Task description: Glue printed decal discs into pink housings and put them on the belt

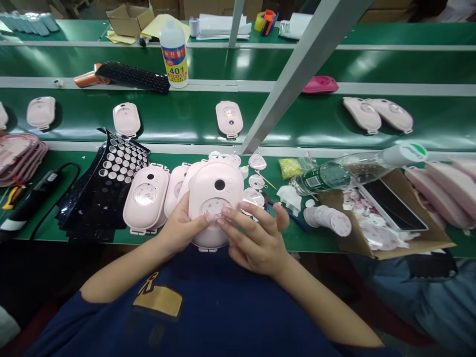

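Note:
My left hand (182, 225) grips a pale pink oval plastic cover (213, 176) by its left side, thumb on the front. This cover has a black round spot near its top and a clear, patterned round disc (211, 206) set in its middle. On the disc's lower right rest the fingertips of my right hand (256, 233), whose fingers are stretched out and spread, with the little finger raised. Right behind and left of the held cover stand more pink covers (147, 196). Several loose round patterned discs (255, 198) lie just beyond my right hand.
Black sheets of round stickers (119, 163) and a black corded tool (35, 201) lie left. At right are a clear bottle (345, 173), a stack of round discs (329, 220) and a cardboard box (420, 243). A grey post (290, 79) slants across; a 401 bottle (174, 54) stands behind.

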Available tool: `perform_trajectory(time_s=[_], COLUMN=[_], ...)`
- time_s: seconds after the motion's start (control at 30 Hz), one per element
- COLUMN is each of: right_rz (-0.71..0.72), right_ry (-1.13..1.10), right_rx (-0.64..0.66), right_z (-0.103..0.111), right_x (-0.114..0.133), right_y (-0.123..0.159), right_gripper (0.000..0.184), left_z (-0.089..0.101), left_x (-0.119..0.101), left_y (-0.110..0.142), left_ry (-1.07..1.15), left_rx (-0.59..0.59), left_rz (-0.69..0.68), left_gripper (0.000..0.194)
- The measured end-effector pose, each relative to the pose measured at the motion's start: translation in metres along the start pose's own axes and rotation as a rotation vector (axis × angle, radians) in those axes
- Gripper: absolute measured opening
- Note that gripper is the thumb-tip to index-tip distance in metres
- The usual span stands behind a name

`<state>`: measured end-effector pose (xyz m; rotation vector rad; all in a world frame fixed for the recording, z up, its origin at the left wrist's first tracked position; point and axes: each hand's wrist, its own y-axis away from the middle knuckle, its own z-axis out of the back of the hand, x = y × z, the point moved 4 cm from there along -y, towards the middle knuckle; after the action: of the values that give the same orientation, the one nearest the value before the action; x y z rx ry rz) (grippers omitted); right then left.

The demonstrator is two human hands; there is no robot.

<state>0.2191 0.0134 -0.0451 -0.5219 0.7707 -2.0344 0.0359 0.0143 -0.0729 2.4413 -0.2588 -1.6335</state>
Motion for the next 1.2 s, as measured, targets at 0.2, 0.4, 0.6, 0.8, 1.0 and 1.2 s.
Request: perform_trajectory(time_s=[0.2, 0.4, 0.6, 0.8, 1.0, 1.2], right_rz=[-0.126, -0.542, -0.747, -0.796, -0.813, -0.787], right_ry=[-0.147, -0.723, -0.988, -1.067, -1.108, -1.100], right_rx=[-0.108, -0.042, 0.109, 0.062, 0.025, 0.011], right_z=[-0.003, -0.019, -0.037, -0.039, -0.041, -0.039], right_x=[-0.001, -0.012, -0.005, -0.003, -0.002, -0.002], right_y=[0.004, 0.006, 0.006, 0.008, 0.011, 0.014], right_gripper=[0.046, 0.083, 0.091, 0.093, 0.092, 0.086], left_z=[0.008, 0.002, -0.001, 0.000, 0.000, 0.001], left_x=[0.008, 0.001, 0.001, 0.004, 0.006, 0.009], left_y=[0.001, 0.005, 0.008, 0.009, 0.009, 0.009], left_ry=[-0.082, -0.202, -0.224, -0.203, -0.193, -0.172], left_rx=[-0.024, -0.044, -0.038, -0.016, 0.013, 0.030], left_rz=[-0.033, -0.082, -0.079, -0.068, -0.040, -0.056], left_gripper=[0.071, 0.067, 0.067, 0.067, 0.071, 0.070])
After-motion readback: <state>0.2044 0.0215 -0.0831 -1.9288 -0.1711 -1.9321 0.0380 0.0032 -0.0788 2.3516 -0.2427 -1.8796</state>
